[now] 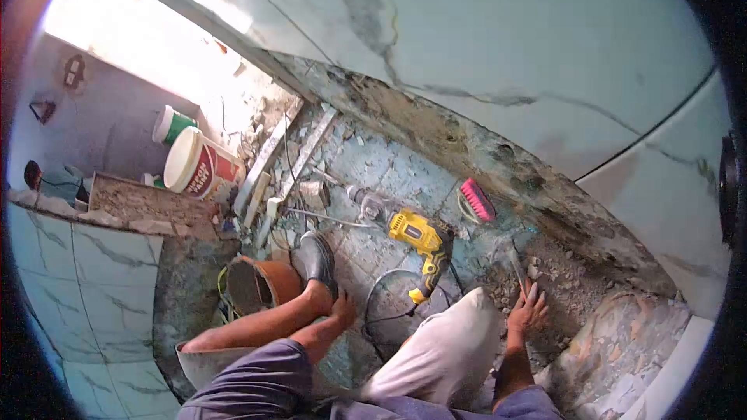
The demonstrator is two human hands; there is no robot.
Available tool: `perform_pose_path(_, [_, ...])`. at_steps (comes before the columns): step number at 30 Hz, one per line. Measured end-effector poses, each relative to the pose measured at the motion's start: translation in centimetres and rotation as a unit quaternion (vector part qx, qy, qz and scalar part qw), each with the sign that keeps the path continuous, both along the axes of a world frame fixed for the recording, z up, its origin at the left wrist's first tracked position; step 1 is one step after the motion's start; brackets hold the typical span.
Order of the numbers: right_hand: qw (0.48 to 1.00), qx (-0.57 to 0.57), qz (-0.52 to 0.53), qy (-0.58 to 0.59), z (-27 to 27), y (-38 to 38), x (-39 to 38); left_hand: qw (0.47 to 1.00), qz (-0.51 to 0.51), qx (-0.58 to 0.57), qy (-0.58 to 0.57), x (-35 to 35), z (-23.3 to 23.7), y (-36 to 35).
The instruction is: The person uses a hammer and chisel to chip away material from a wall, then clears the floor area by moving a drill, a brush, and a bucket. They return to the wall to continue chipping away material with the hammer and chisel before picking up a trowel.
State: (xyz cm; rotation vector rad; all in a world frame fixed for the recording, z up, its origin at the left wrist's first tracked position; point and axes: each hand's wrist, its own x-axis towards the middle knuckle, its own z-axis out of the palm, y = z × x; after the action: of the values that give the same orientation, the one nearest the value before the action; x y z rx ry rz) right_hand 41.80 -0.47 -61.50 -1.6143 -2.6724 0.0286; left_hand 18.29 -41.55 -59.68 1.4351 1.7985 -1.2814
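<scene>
My right hand (529, 313) is low over the rubble by the wall, its fingers closed round a slim metal tool that looks like a trowel (516, 263). The tool's far end touches the dusty floor and is hard to make out. My left hand (342, 309) rests beside my ankle, just behind the dark shoe (315, 258), holding nothing, its fingers extended. Between my legs and the wall lies a yellow and black rotary hammer drill (420, 235) with a long bit, its cable looping near my knee. A pink brush (477, 199) lies beyond it.
Loose rubble (572, 288) lies along the tiled wall (545, 39). An orange bucket (268, 284) stands left of my shoe. Further back are a white-lidded paint bucket (198, 167), a smaller green and white tub (173, 126) and wooden strips (307, 152) among tile chips.
</scene>
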Motion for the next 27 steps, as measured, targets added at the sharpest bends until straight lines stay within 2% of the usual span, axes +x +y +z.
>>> perform_pose_path(1, [0.999, -0.029, -0.003, 0.027, -0.5, 0.1, 0.5, 0.999, -0.033, 0.009, 0.034, -0.2, 0.3, 0.3])
perform_pose_path(4, [0.999, -0.042, -0.019, 0.026, -0.9, 0.1, 0.5, 0.999, -0.005, 0.025, 0.019, -3.1, 1.6, 2.2])
perform_pose_path(6, [0.998, -0.063, -0.018, 0.015, 0.0, 0.0, 0.3, 0.995, 0.017, 0.089, 0.05, -4.4, 2.2, 2.9])
perform_pose_path(10, [0.991, -0.118, -0.051, -0.018, 1.4, 0.2, -0.5, 0.995, 0.055, 0.069, 0.042, -5.8, 2.3, 3.1])
perform_pose_path(12, [0.995, 0.075, 0.043, 0.046, 0.1, 0.1, 0.2, 0.985, 0.137, 0.101, -0.005, -6.0, 2.3, 3.2])
perform_pose_path(13, [0.995, 0.075, 0.041, 0.042, -0.4, 0.1, 0.2, 0.986, 0.135, 0.101, -0.008, -6.3, 1.5, 3.2])
perform_pose_path(15, [0.995, 0.083, 0.039, 0.041, -1.1, 0.2, 0.5, 0.968, 0.1, 0.225, 0.051, -6.1, -0.7, 3.3])
perform_pose_path(16, [0.995, 0.081, 0.047, 0.029, 0.3, 0.3, 0.1, 0.968, 0.109, 0.222, 0.04, -5.6, -1.2, 3.3])
perform_pose_path(18, [0.984, -0.132, -0.051, -0.112, 4.5, 0.2, -2.0, 0.96, 0.163, 0.219, 0.059, -5.2, -0.9, 3.6])
perform_pose_path(19, [0.982, -0.137, -0.041, -0.124, 3.8, -0.1, -1.2, 0.96, 0.202, 0.191, 0.041, -5.7, -0.5, 3.4])
perform_pose_path(21, [0.994, -0.078, -0.039, -0.071, 0.8, 0.1, -0.9, 0.948, 0.252, 0.186, 0.064, -6.8, -3.1, 2.1])
perform_pose_path(22, [0.998, 0.043, 0.005, -0.049, -0.3, 0.1, -0.4, 0.949, 0.228, 0.209, 0.065, -7.2, -3.8, 1.5])
perform_pose_path(24, [0.998, 0.057, 0.018, -0.032, -0.9, 0.2, -0.1, 0.947, 0.211, 0.234, 0.058, -9.6, -3.0, 1.7])
perform_pose_path(25, [0.997, 0.075, 0.023, -0.006, -1.1, 0.2, -0.3, 0.956, 0.121, 0.258, 0.075, -11.5, -0.4, 1.7])
perform_pose_path(26, [0.995, 0.093, 0.025, -0.026, -1.8, 0.2, -0.1, 0.962, 0.211, 0.16, 0.063, -14.1, 2.5, 2.6])
perform_pose_path(27, [0.995, 0.086, 0.04, -0.033, -2.3, 0.3, 0.0, 0.962, 0.227, 0.089, 0.122, -16.2, 3.7, 1.2])
